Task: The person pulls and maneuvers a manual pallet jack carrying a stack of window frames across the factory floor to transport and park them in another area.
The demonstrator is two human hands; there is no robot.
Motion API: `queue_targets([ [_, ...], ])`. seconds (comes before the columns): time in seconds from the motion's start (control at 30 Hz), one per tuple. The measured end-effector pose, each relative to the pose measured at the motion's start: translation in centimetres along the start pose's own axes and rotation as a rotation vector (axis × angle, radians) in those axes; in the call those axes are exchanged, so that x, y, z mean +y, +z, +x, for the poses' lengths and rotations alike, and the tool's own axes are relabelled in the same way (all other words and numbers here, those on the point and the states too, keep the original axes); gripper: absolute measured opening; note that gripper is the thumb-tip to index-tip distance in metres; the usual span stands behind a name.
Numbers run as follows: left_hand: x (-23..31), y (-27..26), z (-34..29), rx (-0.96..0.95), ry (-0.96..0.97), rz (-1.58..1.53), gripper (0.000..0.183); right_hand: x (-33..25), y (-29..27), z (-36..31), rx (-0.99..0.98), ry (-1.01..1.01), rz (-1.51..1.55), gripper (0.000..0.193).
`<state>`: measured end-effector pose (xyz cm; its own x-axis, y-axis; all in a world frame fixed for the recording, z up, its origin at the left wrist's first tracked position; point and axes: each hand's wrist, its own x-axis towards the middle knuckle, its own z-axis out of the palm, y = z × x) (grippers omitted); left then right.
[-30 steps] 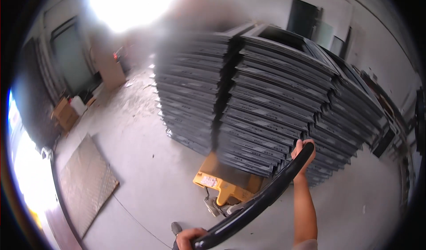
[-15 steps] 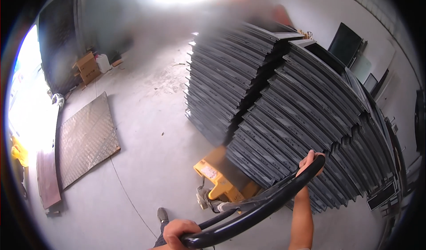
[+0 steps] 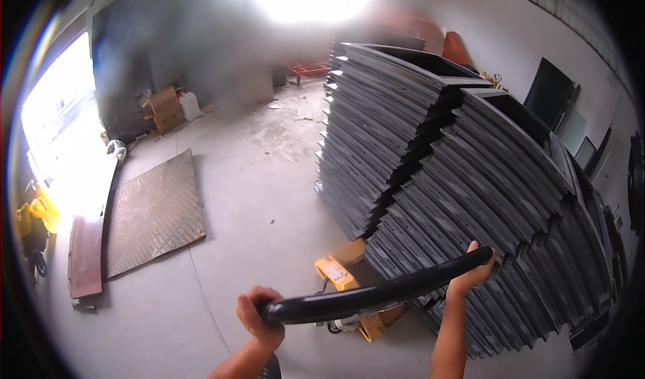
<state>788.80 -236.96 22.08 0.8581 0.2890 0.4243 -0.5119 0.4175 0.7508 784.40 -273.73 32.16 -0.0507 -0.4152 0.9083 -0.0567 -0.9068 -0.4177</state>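
Both my hands are closed around a thick black curved pallet truck handle [image 3: 383, 293], which spans the lower middle of the view. My left hand [image 3: 259, 315] grips its left end, and my right hand [image 3: 472, 273] wraps round the right end. Beyond the handle, low down, shows the yellow body of the pallet truck [image 3: 336, 273], partly covered by the handle. Tall stacks of dark grey metal frames [image 3: 437, 207] rise right behind it; the frames lie flat, one upon another. What lies beneath the stacks is hidden.
A patterned metal plate [image 3: 158, 214] and a reddish-brown board [image 3: 87, 255] lie on the floor at left, near a bright doorway [image 3: 64, 117]. Cardboard boxes [image 3: 164, 109] and a white jug [image 3: 190, 106] stand farther back. Dark panels [image 3: 549, 91] lean on the right wall.
My hands have raised the handle, the left hand most, so it lies more level and hides more of the pallet truck. The surroundings have shifted right and down in view.
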Motion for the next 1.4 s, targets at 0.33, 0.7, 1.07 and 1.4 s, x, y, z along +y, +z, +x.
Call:
queue_targets([
  [0.33, -5.3, -0.8, 14.7, 0.151, -0.096, -0.329, 0.058, -7.8, -4.3, -10.7, 0.159, 0.212, 0.26, 0.016],
  [0.7, -13.9, 0.1, 20.6, -0.399, 0.338, -0.05, 0.012, -6.9, -0.3, -14.8, 0.502, 0.261, -0.166, 0.036],
  [1.07, -21.9, 5.4, 26.1, -0.715, 0.299, -0.281, 0.019, 2.7, 1.8, -16.1, 0.621, 0.323, -0.455, 0.022],
  [1.4, -28.5, 14.2, 30.1, -0.835, 0.235, -0.428, 0.027, -2.7, 23.0, -16.3, 0.319, 0.138, -0.993, 0.022],
])
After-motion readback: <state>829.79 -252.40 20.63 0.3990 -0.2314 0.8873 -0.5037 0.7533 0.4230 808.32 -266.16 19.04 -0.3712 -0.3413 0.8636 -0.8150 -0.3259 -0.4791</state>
